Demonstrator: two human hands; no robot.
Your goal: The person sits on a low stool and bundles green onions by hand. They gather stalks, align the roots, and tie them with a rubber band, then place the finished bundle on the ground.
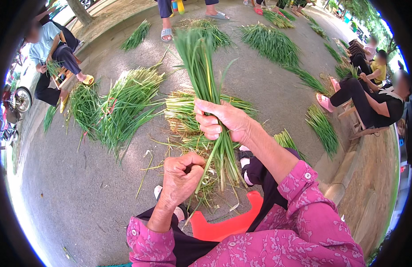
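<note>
My right hand [227, 121] grips a bundle of garlic chives [204, 73] upright, its green leaves fanning up and its pale stalks hanging below the fist. The leaf tips are blurred. Just left of the hanging stalks, my left hand [182, 175] is curled into a fist, and nothing shows inside it. One loose stalk [206, 170] slants down from the bundle close to that fist. Beneath my hands, a pile of chives [181, 110] lies on the pavement with its pale, brownish root ends to the left. Trimmed scraps [207, 192] litter the ground between my feet.
A red plastic stool [222, 227] stands between my legs. To the left lies a large chive heap [129, 103] with red ties. More heaps [272, 43] lie farther off and bundles [322, 130] to the right. Several people sit around the paved area, some holding chives.
</note>
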